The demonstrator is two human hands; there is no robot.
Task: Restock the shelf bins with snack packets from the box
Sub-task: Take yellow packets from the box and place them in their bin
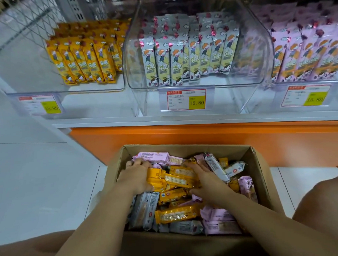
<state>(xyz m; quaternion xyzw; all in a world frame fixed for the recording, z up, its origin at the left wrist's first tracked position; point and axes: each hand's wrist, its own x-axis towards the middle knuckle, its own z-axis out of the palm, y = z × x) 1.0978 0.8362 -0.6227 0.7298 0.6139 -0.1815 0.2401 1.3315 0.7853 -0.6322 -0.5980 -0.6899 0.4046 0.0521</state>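
yellow packets in the box, left grip and right grip both tight around them

price tags with yellow patches — an orange base panel, white floor tiles, wire mesh.
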